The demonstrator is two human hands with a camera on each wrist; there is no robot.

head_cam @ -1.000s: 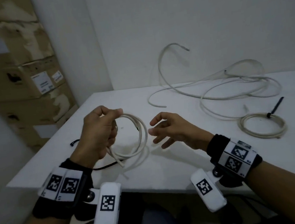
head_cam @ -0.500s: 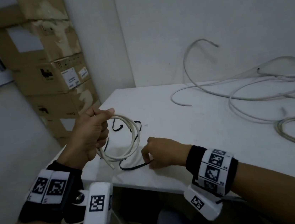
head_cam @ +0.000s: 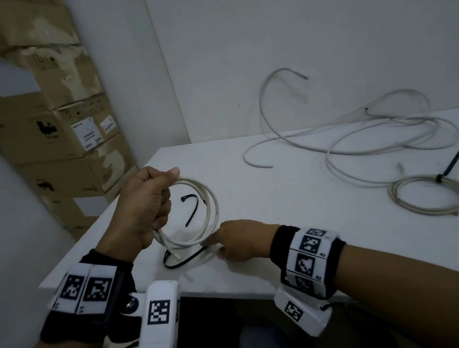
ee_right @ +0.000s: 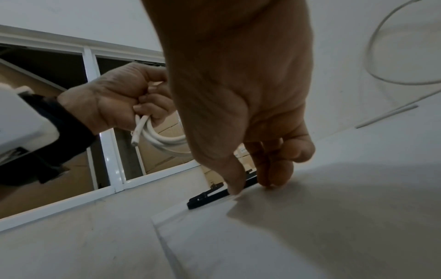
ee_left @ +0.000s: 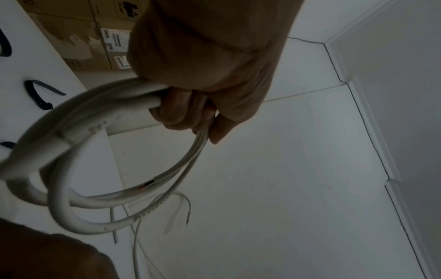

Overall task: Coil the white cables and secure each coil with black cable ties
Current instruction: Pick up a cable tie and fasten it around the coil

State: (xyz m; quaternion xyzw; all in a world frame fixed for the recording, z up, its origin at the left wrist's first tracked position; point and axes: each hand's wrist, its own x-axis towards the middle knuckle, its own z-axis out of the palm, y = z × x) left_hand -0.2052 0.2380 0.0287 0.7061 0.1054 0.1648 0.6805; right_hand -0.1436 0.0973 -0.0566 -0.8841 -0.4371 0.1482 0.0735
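1. While the left hand point(head_cam: 147, 210) is fisted around one side of the white coil point(head_cam: 198, 215), it holds the loops raised just above the worktop point(head_cam: 332, 248), probably so that the turns cannot spring apart before a tie goes round them. In the left wrist view the curled fingers point(ee_left: 183, 113) bunch several strands together, and a cut end point(ee_right: 137, 136) pokes out below the fist.

2. The right hand point(head_cam: 239, 243) is down on the worktop directly below the coil, thumb and fingertips point(ee_right: 274, 177) closing on a black cable tie point(ee_right: 207, 196) that lies flat near the front edge. The pinch looks only just formed; whether the tie has left the surface cannot be told.

3. A second black tie point(head_cam: 191, 210) lies on the worktop behind the coil, seen through its ring, likely spare stock kept within reach.

4. To the right of the coil and well apart from it rests a finished coil point(head_cam: 430, 195), already cinched by a black tie whose tail sticks up and away. Beyond that, loose white cable point(head_cam: 363, 140) sprawls toward the wall, still to be wound.

5. Cardboard boxes point(head_cam: 50, 114) are stacked left of the coil, off the worktop.

6. By this reading, the step in hand is fetching a tie for the held coil; the thin, flat strap may be awkward to lift.
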